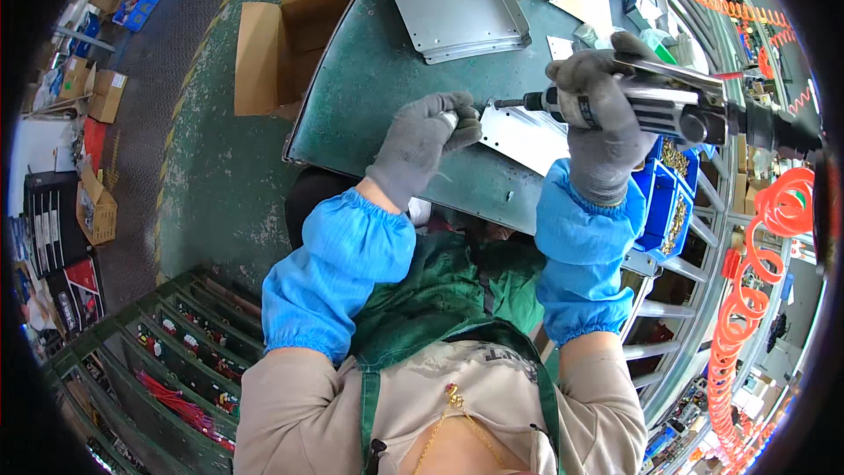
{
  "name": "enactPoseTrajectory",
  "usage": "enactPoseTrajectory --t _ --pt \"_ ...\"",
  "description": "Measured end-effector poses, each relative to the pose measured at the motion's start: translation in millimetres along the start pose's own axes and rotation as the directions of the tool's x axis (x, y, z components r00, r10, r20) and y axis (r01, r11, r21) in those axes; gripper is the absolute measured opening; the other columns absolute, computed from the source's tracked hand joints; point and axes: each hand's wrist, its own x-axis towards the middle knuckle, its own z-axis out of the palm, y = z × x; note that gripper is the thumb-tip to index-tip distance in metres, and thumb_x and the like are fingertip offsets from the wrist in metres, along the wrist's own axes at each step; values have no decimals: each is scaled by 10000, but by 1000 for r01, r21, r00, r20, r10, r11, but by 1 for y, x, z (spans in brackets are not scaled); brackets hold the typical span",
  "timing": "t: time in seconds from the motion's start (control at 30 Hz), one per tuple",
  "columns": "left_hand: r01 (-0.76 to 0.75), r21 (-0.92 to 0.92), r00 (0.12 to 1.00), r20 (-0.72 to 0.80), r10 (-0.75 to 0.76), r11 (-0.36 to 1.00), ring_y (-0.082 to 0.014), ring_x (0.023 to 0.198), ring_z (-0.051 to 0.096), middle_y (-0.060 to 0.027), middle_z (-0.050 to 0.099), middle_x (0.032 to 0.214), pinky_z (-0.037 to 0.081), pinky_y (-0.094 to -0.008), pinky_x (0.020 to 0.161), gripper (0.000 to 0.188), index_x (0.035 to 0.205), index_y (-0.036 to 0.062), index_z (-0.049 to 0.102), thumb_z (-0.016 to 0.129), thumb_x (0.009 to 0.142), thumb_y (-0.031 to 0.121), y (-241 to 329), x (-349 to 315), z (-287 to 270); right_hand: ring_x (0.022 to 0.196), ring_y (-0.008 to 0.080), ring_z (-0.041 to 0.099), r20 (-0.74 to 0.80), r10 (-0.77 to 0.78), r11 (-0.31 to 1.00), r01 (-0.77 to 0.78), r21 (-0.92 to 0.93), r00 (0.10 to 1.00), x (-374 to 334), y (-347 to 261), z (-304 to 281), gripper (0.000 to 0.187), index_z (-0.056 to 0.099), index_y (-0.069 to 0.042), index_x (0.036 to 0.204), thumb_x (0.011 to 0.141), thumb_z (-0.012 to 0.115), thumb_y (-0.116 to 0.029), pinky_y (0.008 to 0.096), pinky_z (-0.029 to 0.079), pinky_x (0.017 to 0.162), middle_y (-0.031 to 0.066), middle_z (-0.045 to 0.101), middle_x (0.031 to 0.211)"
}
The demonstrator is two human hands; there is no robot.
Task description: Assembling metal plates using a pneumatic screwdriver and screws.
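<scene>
Wrapped in a grey glove, my right hand (605, 110) grips an air screwdriver (668, 107) held sideways, its bit (510, 103) pointing left. The bit's tip is at the upper left corner of a white metal plate (527, 139) with small holes. Whether the tip touches the plate, I cannot tell. My left hand (420, 142), also gloved in grey, is closed just left of that corner. A small pale thing (451, 120) shows between its fingers; its kind is unclear. On the green table (352, 101) a small metal piece (510, 196) lies near the front edge.
Stacked grey metal panels (457, 13) lie at the far side. Blue bins (655, 198) of brass-coloured fasteners stand right of the table, by coiled orange hoses (747, 299). An open cardboard box (264, 57) is on the left; a divided green rack (149, 343) stands lower left.
</scene>
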Motion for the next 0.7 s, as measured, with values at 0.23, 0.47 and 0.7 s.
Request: enactPoseTrajectory --t 0.23,0.47,0.7 --pt "133 79 991 -16 -132 988 -90 755 607 -52 633 859 505 -149 683 210 1091 21 596 490 946 129 15 -18 -2 675 206 591 -6 -93 983 92 159 996 -4 -4 -8 474 441 51 1199 780 619 -82 400 528 690 143 595 759" --pt "-264 799 946 106 305 540 -299 898 642 -169 667 979 494 -372 836 298 1010 5 648 434 879 167 -18 1 -4 730 170 443 -136 -6 999 11 41 991 -18 -17 -20 471 450 -30 1220 807 594 -204 376 411 732 30 451 757" --pt "-210 814 977 158 140 541 -335 949 622 -194 648 1018 483 -390 864 298 1029 17 642 444 867 169 -18 -20 -5 675 186 497 -97 3 995 7 102 995 -24 -18 -56 462 465 -14 1215 804 597 -179 388 452 731 68 522 769"
